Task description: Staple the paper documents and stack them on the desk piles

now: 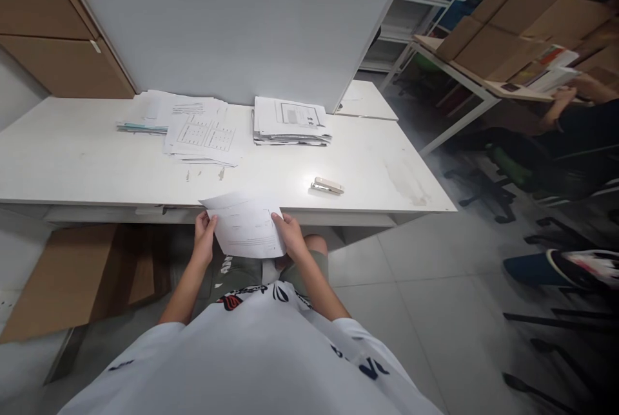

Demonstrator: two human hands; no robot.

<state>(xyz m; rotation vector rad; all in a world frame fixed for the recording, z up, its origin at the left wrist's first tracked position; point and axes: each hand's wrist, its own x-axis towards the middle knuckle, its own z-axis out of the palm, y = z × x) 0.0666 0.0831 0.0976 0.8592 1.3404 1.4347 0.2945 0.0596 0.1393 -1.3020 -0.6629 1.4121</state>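
Both hands gripping paper sheet (247,228) at desk (72,164) edge: L hand (205,236), R hand (289,232); stapler (327,186) nearby on desk

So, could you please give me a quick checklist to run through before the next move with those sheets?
1. Both hands on the sheets: ok, left hand and right hand each have a grip on one side.
2. Sheets squared together: not ok, the top edge looks fanned.
3. Stapler within reach on the table: ok, it lies to the right of the hands.
4. Stapler loaded: cannot tell.
5. Paper stack and loose pile kept apart: ok, they sit separately at the back.
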